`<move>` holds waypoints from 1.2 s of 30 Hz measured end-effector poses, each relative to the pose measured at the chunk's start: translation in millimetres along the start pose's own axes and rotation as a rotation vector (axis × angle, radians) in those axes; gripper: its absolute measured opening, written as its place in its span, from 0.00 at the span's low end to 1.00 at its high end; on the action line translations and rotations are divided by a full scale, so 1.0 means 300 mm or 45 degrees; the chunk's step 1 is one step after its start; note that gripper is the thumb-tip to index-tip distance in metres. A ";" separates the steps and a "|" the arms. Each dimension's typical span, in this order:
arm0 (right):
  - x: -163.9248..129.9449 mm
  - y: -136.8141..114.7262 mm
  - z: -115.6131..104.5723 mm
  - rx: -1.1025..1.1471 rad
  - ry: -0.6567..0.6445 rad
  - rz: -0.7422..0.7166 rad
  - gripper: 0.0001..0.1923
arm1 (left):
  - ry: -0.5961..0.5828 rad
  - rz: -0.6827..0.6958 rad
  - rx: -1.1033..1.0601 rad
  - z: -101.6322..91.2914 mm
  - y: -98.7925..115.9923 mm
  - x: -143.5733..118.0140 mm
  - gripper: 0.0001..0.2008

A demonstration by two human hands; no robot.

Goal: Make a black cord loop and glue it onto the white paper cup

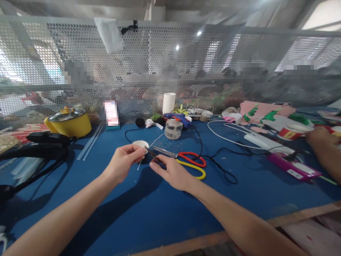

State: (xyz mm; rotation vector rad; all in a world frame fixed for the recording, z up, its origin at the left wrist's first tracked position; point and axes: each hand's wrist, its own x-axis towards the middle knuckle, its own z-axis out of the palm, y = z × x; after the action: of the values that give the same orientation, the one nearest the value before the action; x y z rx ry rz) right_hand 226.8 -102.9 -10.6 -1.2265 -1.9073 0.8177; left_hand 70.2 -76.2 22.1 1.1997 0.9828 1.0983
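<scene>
My left hand (125,160) is closed, thumb and forefinger pinched on a thin white wire (156,140). One end of the wire looks twisted and runs up to the right; another thin white end hangs below the fingers. Dark-handled pliers (157,160) sit in the closed grip of my right hand (173,172), their jaws meeting the wire by my left fingertips. Just behind those fingertips is a small white round cup (140,143), partly hidden; whether the fingers touch it I cannot tell. Beside my right hand lie scissors (190,159) with red and yellow handles.
A clear plastic jar (173,129) and a blue glue gun (179,118) stand behind the hands. To the left are a yellow pot (70,122) and a black stand (34,156). Cables and a purple-white power strip (293,167) lie right, near another person's arm (325,153).
</scene>
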 end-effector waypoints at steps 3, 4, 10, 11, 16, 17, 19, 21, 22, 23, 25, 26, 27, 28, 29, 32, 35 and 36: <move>-0.001 -0.004 0.000 0.000 0.007 -0.011 0.15 | -0.041 0.001 0.095 -0.003 0.010 -0.002 0.09; -0.001 -0.004 -0.001 -0.005 0.022 -0.011 0.15 | -0.066 0.012 0.163 -0.008 0.018 -0.002 0.09; 0.003 -0.005 -0.011 -0.050 0.082 0.036 0.15 | -0.060 0.961 1.269 -0.048 0.064 0.001 0.06; 0.003 -0.006 -0.011 -0.038 0.063 0.043 0.14 | -0.043 1.181 1.463 -0.052 0.061 0.003 0.06; -0.004 -0.010 0.004 -0.026 -0.012 0.034 0.14 | 0.073 1.620 1.700 -0.049 0.021 0.005 0.04; -0.006 -0.009 0.008 -0.041 -0.003 0.022 0.14 | 0.101 1.545 1.605 -0.044 0.015 0.004 0.05; -0.008 -0.006 0.014 -0.079 0.044 -0.008 0.14 | 0.140 1.190 1.264 -0.029 0.005 -0.001 0.06; -0.009 -0.002 0.019 -0.125 0.113 -0.040 0.14 | 0.114 0.637 0.754 -0.013 -0.002 -0.004 0.07; -0.009 0.001 0.020 -0.146 0.144 -0.053 0.13 | 0.077 0.354 0.489 -0.006 -0.005 -0.004 0.08; -0.008 0.002 0.021 -0.164 0.169 -0.063 0.12 | 0.032 0.109 0.257 -0.001 -0.007 -0.003 0.09; -0.005 0.005 0.019 -0.172 0.186 -0.070 0.11 | -0.048 -0.185 -0.008 0.001 -0.005 0.001 0.09; -0.003 0.005 0.016 -0.161 0.181 -0.066 0.11 | -0.085 -0.214 -0.019 -0.003 -0.001 0.005 0.08; 0.000 0.005 0.012 -0.143 0.173 -0.057 0.12 | -0.113 -0.163 0.043 -0.011 0.007 0.008 0.08; 0.002 0.004 0.007 -0.122 0.163 -0.044 0.12 | -0.126 -0.046 0.165 -0.021 0.017 0.012 0.08; 0.004 0.003 0.002 -0.098 0.151 -0.023 0.13 | -0.122 0.145 0.332 -0.033 0.028 0.015 0.09; 0.009 -0.004 -0.014 -0.041 0.112 0.051 0.14 | -0.032 0.906 0.978 -0.069 0.059 0.022 0.08; 0.008 -0.016 -0.019 0.006 0.057 0.106 0.13 | -0.159 1.488 1.562 -0.086 0.063 0.027 0.06; 0.006 -0.020 -0.018 0.015 0.039 0.113 0.12 | -0.165 1.607 1.660 -0.087 0.057 0.028 0.05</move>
State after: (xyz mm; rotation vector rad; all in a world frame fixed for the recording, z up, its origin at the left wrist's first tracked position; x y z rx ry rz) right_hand 227.9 -102.5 -2.4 -1.3169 -1.8324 0.8505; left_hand 44.6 -62.1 36.0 3.1779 0.7423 1.2004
